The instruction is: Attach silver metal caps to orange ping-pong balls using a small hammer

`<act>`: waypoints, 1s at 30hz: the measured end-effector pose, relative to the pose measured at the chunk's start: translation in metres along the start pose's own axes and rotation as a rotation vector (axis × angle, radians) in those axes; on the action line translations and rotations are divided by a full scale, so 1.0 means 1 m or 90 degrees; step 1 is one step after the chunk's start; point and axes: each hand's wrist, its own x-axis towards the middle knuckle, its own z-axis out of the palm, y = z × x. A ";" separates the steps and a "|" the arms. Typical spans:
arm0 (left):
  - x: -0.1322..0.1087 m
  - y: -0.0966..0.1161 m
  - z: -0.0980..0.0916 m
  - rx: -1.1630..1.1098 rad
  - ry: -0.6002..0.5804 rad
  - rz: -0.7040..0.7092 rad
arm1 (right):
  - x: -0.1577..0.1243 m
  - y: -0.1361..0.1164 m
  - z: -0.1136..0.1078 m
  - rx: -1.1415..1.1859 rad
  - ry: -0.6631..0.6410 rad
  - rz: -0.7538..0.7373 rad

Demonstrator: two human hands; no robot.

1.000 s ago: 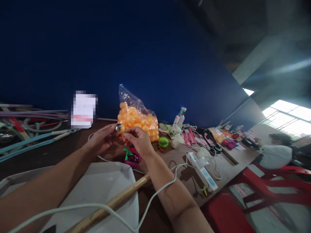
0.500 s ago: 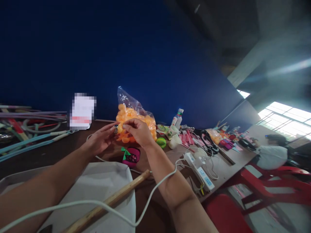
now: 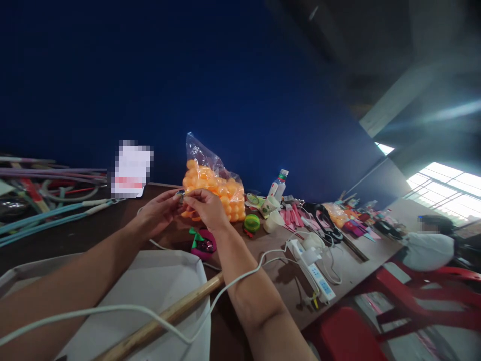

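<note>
My left hand (image 3: 160, 213) pinches a small shiny dark piece (image 3: 181, 192) between thumb and fingertips; its exact kind is too small to make out. Fingertips of my right hand (image 3: 207, 206) meet it from the other side, closed on the same piece. Just behind the hands stands a clear plastic bag (image 3: 205, 148) full of round orange balls (image 3: 233, 195). Below them on the table lies a magenta pouch (image 3: 210, 233) with a green ribbon (image 3: 196, 239) and dark sparkly bits, partly hidden by my right wrist.
A white box (image 3: 150, 273), a wooden stick (image 3: 188, 306) and a loose white cable (image 3: 124, 310) lie in front. To the right are a green round container (image 3: 251, 222), cups, a bottle (image 3: 278, 184), pink strips and a power strip (image 3: 317, 278). A person (image 3: 428, 250) sits beyond red chairs (image 3: 347, 331).
My right hand has moved left, bringing its fingertips against the small shiny piece in my left hand. The whole view has shifted slightly.
</note>
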 end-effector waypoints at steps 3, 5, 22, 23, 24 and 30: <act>0.000 0.000 -0.002 0.007 -0.002 0.004 | 0.002 0.003 -0.002 0.021 0.015 0.026; 0.001 -0.001 -0.003 0.011 -0.006 0.006 | 0.003 0.004 -0.004 0.034 0.022 0.041; 0.002 -0.004 -0.007 0.036 -0.043 0.017 | 0.002 0.004 -0.003 0.108 0.000 0.074; 0.002 -0.004 -0.007 0.036 -0.046 0.015 | 0.002 0.004 -0.003 0.107 0.001 0.072; 0.003 -0.004 -0.007 0.037 -0.048 0.014 | 0.002 0.004 -0.003 0.106 0.002 0.071; 0.005 -0.005 -0.009 0.036 -0.059 0.011 | 0.003 0.004 -0.002 0.098 0.004 0.070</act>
